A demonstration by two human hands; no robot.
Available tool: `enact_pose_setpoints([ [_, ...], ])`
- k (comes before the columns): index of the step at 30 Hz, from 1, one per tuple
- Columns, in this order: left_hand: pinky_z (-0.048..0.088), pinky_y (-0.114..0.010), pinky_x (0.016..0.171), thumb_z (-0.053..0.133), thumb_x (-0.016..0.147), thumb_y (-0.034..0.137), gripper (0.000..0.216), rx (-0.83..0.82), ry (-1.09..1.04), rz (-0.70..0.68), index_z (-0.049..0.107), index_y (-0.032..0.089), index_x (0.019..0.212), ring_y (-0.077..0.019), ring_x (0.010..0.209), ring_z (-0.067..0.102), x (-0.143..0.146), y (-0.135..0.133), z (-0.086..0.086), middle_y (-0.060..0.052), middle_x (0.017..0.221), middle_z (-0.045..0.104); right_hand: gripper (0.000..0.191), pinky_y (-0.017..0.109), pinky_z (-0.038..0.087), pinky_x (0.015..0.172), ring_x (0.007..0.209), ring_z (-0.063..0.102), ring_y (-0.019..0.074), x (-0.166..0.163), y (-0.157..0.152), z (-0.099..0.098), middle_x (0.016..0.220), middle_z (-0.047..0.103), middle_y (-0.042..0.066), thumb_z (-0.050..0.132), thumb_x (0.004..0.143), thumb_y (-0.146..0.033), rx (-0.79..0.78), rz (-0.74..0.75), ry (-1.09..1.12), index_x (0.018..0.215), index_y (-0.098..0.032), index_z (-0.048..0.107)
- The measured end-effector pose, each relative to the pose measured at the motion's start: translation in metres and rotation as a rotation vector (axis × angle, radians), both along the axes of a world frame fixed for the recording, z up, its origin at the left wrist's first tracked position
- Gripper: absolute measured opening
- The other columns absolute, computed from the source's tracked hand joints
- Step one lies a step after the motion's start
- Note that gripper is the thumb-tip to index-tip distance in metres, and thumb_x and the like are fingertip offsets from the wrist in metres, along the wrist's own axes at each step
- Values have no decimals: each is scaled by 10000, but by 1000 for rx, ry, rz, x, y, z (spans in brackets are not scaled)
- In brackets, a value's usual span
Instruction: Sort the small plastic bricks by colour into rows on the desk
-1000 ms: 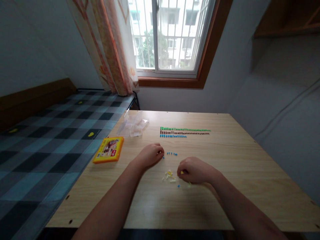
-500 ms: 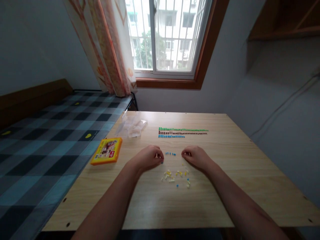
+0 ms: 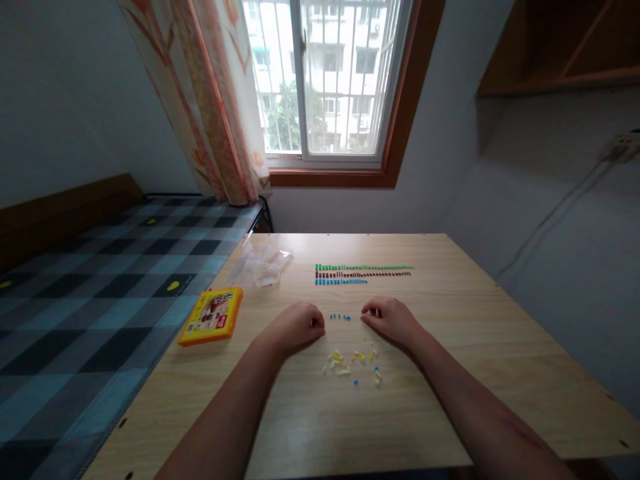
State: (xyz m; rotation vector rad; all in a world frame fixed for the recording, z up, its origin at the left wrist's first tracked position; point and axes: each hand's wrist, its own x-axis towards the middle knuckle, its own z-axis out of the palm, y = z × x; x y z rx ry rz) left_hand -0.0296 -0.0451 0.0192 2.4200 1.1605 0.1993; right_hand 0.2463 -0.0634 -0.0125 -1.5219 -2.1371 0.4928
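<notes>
My left hand [image 3: 302,327] rests on the wooden table with its fingers curled in and the tips pressed together. Whatever it pinches is hidden. A short row of small blue building bricks [image 3: 339,317] lies between my two hands. On the row's right side, my right hand [image 3: 390,316] has thumb and fingers closed in a pinch, and I cannot make out anything in it. Nearer me are loose yellow and cream bricks [image 3: 338,358], with a lone blue brick [image 3: 355,382] below them.
Lined-up rows of green bricks [image 3: 350,268], brown bricks [image 3: 350,275] and blue bricks [image 3: 340,282] lie farther back. At the left are a yellow-orange box [image 3: 213,317] and clear plastic trays [image 3: 263,263]. A bed [image 3: 125,267] adjoins the table [image 3: 480,360]; a window stands behind.
The view has tilted up slightly, so the table appears lower. A small blue brick seen at my left fingertips is now out of sight. Both hands stay nearly in place.
</notes>
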Motion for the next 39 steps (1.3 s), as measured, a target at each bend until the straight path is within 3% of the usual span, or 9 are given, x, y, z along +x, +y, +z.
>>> enact_pose_setpoints([
  [17,431,-264,707,526,836,220,222,193,-7,224,748,209,829,-168,777,626,-3,8,-6,-48,890,703,141,246,422,708,782,620,147,-8,-3,2,841,695,15,620,844,-267,2,22,-53,886,-244,752],
  [21,436,-265,714,531,828,224,221,185,-16,206,751,215,825,-170,781,627,-4,8,-6,-45,876,705,168,245,432,719,776,621,150,-6,-1,1,841,702,17,626,827,-251,2,25,-12,939,-240,751],
  [30,450,-232,683,576,757,194,187,64,-95,45,754,216,810,-133,709,615,-3,8,-11,-22,850,688,162,238,428,701,771,627,146,-5,0,-4,834,718,13,602,845,-254,31,38,-28,842,-248,764],
  [39,459,-244,706,573,780,217,188,68,-161,91,759,200,801,-145,733,619,-6,14,-12,-33,827,695,202,262,459,765,860,667,175,14,21,-11,931,750,24,583,854,-286,66,-248,-70,899,-252,776],
])
